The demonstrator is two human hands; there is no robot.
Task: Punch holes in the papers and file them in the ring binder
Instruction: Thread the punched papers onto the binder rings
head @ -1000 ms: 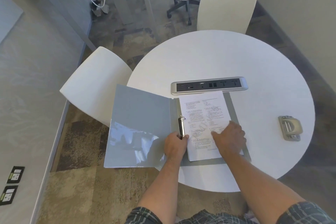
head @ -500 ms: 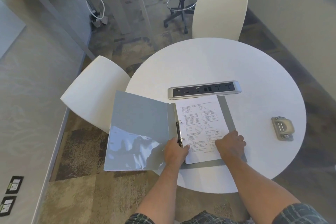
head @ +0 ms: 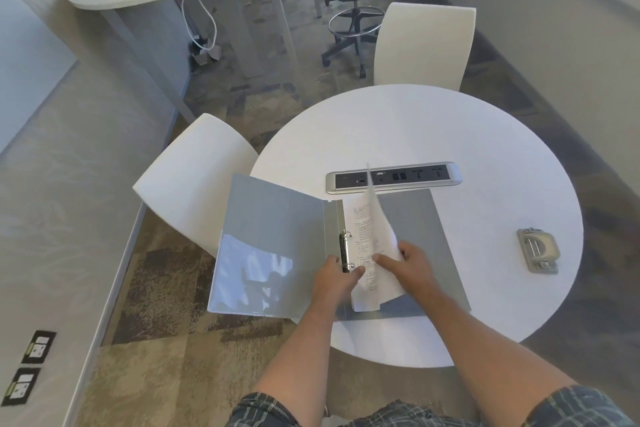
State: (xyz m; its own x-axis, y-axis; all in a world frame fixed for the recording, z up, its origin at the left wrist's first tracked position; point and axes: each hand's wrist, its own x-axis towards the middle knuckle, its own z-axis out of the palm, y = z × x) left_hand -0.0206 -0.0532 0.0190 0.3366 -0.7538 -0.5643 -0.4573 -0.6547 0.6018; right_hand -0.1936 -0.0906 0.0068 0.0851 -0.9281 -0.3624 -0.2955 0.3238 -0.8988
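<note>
Fingers (head: 384, 258) of right hand (head: 412, 265) pinch printed papers (head: 372, 239), sheets lifted and curled upright over binder's right half. Left hand (head: 334, 282) fingers curled beside ring mechanism (head: 344, 251), touching it; grip unclear. Grey ring binder (head: 277, 218) lies open on round white table (head: 450, 135), left cover overhanging edge. Hole punch (head: 538, 250) well apart, right. Power strip (head: 415, 175) just beyond binder.

Ring binder (head: 277, 253) open on tabletop (head: 433, 135) near edge, left cover overhanging. Papers (head: 370, 253) in binder, right of rings (head: 344, 253). Power strip (head: 393, 177) behind binder. Hole punch (head: 538, 250) far right.
</note>
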